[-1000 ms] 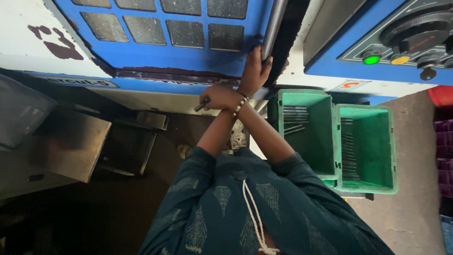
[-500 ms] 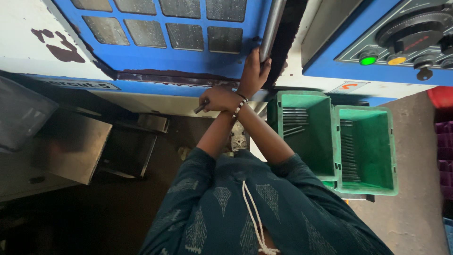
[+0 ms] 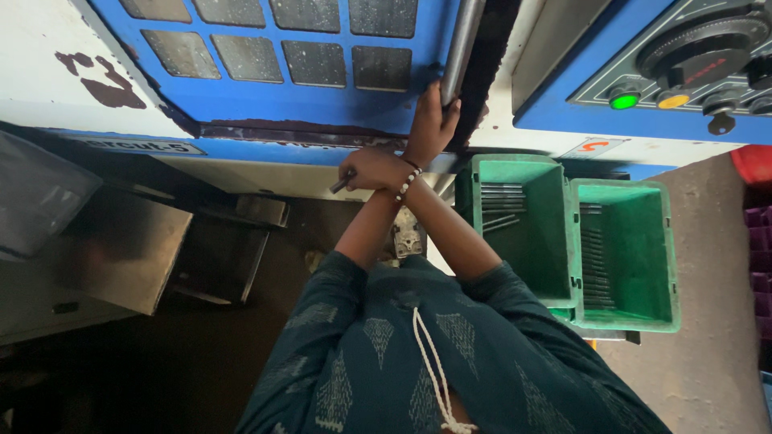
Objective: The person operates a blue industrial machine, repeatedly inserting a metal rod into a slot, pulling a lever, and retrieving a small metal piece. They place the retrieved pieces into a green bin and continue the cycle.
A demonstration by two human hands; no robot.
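Observation:
My arms are crossed in front of a blue machine door (image 3: 305,88) with small dark window panes. My left hand (image 3: 432,120) is wrapped around the door's long steel bar handle (image 3: 461,44), at its lower end. My right hand (image 3: 371,169), with a bead bracelet on the wrist, reaches across under the left. It grips a short thin metal rod (image 3: 339,183) that pokes out to the left, near the door's lower edge.
Two green plastic bins (image 3: 527,233) (image 3: 631,257) holding several thin metal rods stand on the right. A blue control panel (image 3: 683,56) with a green lit button, a yellow button and knobs is at the upper right. A dark metal chute and tray (image 3: 121,249) lie at the left.

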